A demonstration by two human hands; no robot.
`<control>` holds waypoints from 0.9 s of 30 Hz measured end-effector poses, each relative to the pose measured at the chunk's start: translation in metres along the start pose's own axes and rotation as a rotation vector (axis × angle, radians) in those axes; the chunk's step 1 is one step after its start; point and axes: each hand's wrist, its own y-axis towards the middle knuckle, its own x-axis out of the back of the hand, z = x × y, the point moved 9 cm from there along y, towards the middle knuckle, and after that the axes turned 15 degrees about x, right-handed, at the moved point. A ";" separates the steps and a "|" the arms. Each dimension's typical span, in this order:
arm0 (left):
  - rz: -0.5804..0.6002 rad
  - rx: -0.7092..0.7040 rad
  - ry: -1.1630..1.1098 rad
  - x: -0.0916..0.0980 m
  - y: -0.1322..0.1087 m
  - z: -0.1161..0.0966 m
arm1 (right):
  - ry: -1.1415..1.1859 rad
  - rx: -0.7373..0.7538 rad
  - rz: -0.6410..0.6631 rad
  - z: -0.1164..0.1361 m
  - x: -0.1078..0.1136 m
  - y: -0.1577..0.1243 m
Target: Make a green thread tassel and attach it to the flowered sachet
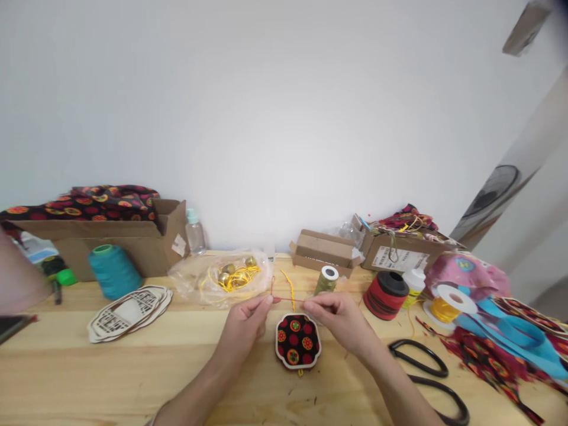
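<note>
A thin red cord runs taut between my two hands. My left hand pinches one end between thumb and fingertips, and a short loose piece of the cord rises above it. On the other side, my right hand has its fingers closed on the cord too. Just below and between them lies a scalloped plaque with a pale rim and black fabric patterned in red, orange and green. A yellow braided cord extends from its top, and a small yellow loop shows at its bottom.
Behind my right hand stands an olive thread spool. Black-handled scissors lie at front right, near red ribbon and yellow cord spools. Leftward are wooden cutouts, a teal thread cone and a bag of bells.
</note>
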 end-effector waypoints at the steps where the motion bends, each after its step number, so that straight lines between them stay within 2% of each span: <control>1: 0.019 0.005 -0.037 -0.001 0.001 0.001 | -0.063 0.058 -0.064 0.006 0.005 0.002; 3: 0.061 0.020 -0.107 -0.003 0.002 0.003 | -0.199 0.180 -0.199 0.020 0.013 0.001; 5: 0.108 0.039 -0.176 -0.006 0.003 0.005 | -0.308 0.306 -0.257 0.036 0.013 -0.002; 7: 0.149 0.061 -0.250 -0.008 0.003 0.007 | -0.395 0.440 -0.179 0.051 0.000 -0.006; 11: 0.198 0.095 -0.349 -0.010 0.004 0.010 | -0.547 0.610 0.146 0.059 -0.035 -0.014; 13: 0.204 0.104 -0.358 -0.010 0.005 0.011 | -0.581 0.622 0.205 0.056 -0.040 -0.015; 15: 0.177 0.102 -0.312 -0.008 0.005 0.011 | -0.562 0.626 0.193 0.057 -0.038 -0.015; 18: 0.073 0.056 -0.080 -0.004 0.002 0.007 | -0.464 0.617 0.085 0.061 -0.027 -0.012; 20: 0.038 -0.046 0.137 -0.008 -0.004 -0.003 | -0.393 0.591 -0.018 0.064 -0.018 -0.010; 23: 0.099 -0.189 0.367 -0.024 -0.018 -0.016 | -0.310 0.561 -0.137 0.066 -0.006 -0.009; 27: 0.180 -0.209 0.446 -0.036 -0.025 -0.016 | -0.217 0.513 -0.176 0.063 -0.001 -0.008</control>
